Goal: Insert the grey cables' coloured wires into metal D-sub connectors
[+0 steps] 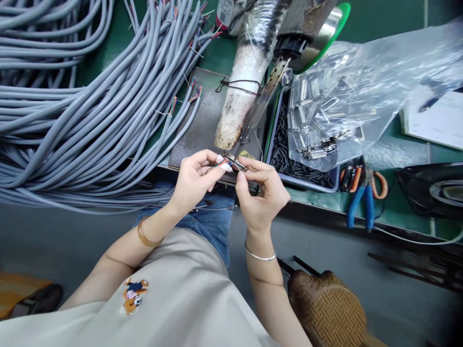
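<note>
Both my hands meet at the bench's front edge around a small metal multi-pin connector (236, 163). My left hand (197, 177) is closed, its thumb and fingers pinching thin coloured wires (224, 162) against the connector's left end. The fingers of my right hand (263, 189) are closed on the connector's right end. Just beyond them, a thin metal tip (246, 134) points down from a soldering fixture, beside a wrapped white tube (243, 77) with a scorched end. A dark metal plate (206, 103) lies beneath these.
Grey cables (108, 111) with stripped ends cover the bench's left. To the right stand a blue tray (307, 185) of small black sleeves, a plastic bag (340, 96) of connectors, and blue-handled pliers (368, 200). A green-rimmed reel (331, 38) sits behind; a woven stool (329, 308) is below.
</note>
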Demonstrator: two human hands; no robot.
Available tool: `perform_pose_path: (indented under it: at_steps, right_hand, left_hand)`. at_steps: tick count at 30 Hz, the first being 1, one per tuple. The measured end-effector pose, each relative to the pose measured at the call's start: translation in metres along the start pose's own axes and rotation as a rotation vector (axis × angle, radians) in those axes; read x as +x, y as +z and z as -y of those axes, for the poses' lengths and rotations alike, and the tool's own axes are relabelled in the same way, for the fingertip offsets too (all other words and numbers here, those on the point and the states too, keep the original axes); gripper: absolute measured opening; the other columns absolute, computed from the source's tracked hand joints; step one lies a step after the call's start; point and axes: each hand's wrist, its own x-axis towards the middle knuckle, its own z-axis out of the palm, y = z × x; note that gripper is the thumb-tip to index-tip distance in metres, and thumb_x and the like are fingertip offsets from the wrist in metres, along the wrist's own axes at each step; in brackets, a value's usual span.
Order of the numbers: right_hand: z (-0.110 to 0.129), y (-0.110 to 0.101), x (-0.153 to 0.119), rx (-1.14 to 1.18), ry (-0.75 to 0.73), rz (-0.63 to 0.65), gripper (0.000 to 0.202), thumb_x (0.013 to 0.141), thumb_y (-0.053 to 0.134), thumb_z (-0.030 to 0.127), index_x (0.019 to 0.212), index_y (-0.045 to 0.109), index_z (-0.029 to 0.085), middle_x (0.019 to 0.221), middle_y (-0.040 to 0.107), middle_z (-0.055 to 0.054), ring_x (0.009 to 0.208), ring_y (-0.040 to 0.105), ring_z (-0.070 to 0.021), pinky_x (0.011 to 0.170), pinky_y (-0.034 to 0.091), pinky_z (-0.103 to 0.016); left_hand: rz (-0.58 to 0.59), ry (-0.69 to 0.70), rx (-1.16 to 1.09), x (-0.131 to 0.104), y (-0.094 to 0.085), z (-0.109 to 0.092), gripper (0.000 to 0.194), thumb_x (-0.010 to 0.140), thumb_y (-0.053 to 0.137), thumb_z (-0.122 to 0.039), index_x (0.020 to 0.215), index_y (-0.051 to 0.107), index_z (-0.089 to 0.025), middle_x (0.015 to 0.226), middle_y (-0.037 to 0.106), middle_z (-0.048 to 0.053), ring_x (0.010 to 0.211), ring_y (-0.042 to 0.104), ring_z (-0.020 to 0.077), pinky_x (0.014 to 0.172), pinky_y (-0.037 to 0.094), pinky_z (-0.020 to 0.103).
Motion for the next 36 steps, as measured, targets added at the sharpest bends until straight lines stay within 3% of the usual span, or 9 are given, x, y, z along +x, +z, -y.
perform_pose_path:
  at_steps: [7, 17, 23, 29, 36]
  right_hand:
    - [-0.0004, 0.0010, 0.0066, 0.006, -0.033, -0.024, 0.010, 0.091, 0.068, 0.015, 0.090, 0.062, 0.023, 0.108, 0.078, -0.004, 0.100, 0.077, -0.0208, 0.083, 0.066, -0.039]
    - [-0.0045, 0.0040, 0.0029, 0.170, 0.046, -0.013, 0.012, 0.090, 0.069, 0.012, 0.090, 0.064, 0.022, 0.097, 0.078, -0.001, 0.097, 0.078, -0.0199, 0.086, 0.066, -0.038]
    - [-0.0039, 0.0004, 0.0015, 0.048, 0.038, -0.060, 0.010, 0.091, 0.069, 0.013, 0.092, 0.065, 0.022, 0.097, 0.077, -0.002, 0.093, 0.076, -0.0175, 0.080, 0.063, -0.034]
    - [-0.0032, -0.0001, -0.0005, 0.046, 0.000, -0.003, 0.015, 0.089, 0.070, 0.009, 0.094, 0.065, 0.022, 0.104, 0.078, -0.003, 0.097, 0.075, -0.0164, 0.085, 0.062, -0.032]
    - [-0.0037, 0.0013, -0.0003, -0.038, -0.069, -0.031, 0.017, 0.088, 0.072, 0.010, 0.095, 0.066, 0.024, 0.107, 0.080, -0.002, 0.095, 0.077, -0.0174, 0.083, 0.063, -0.031]
  left_hand:
    - [0.006, 0.019, 0.022, 0.0047, 0.0014, -0.0051, 0.026, 0.072, 0.087, -0.030, 0.077, 0.066, -0.015, 0.072, 0.068, -0.001, 0.039, 0.042, 0.0011, 0.034, 0.031, 0.018]
    - [0.073, -0.135, -0.083, 0.0050, -0.0022, -0.0101, 0.026, 0.070, 0.084, -0.030, 0.074, 0.064, -0.014, 0.067, 0.068, -0.001, 0.036, 0.042, 0.0008, 0.032, 0.028, 0.016]
    - [0.043, -0.110, -0.050, 0.0029, -0.0013, -0.0069, 0.026, 0.071, 0.085, -0.029, 0.073, 0.063, -0.014, 0.067, 0.065, -0.003, 0.037, 0.042, -0.0002, 0.033, 0.029, 0.014]
    - [0.040, -0.092, -0.071, 0.0023, -0.0007, -0.0055, 0.021, 0.073, 0.081, -0.024, 0.072, 0.062, -0.014, 0.064, 0.062, -0.005, 0.035, 0.041, -0.0005, 0.032, 0.029, 0.013]
    - [0.026, -0.034, -0.032, 0.0023, 0.0000, -0.0046, 0.018, 0.074, 0.079, -0.017, 0.072, 0.062, -0.015, 0.061, 0.059, -0.006, 0.036, 0.040, -0.0006, 0.033, 0.028, 0.012]
